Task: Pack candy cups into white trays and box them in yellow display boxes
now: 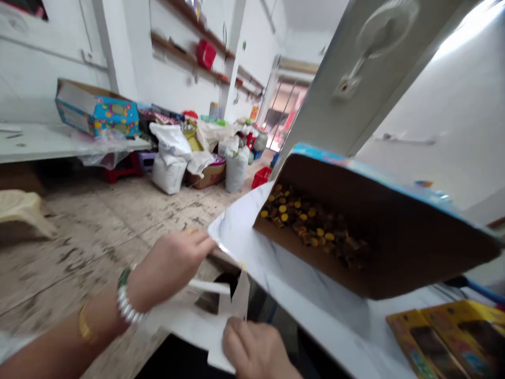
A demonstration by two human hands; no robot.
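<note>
My left hand [173, 266], with bead bracelets on the wrist, reaches to the corner of the white table [276, 263], its fingers closed near the table's edge. What they pinch is blurred. My right hand [256, 350] is low in the picture and grips a flat white cardboard piece with a window cut-out [205, 316], held below the table edge. A tilted open cardboard box [379, 231] on the table holds several small yellow-topped items [303, 221].
Yellow printed packages [445, 337] lie at the table's near right. Across the worn floor stand white sacks [169, 158], a red crate [261, 177], and a colourful box [98, 110] on a white bench. A beige stool [19, 210] is at left.
</note>
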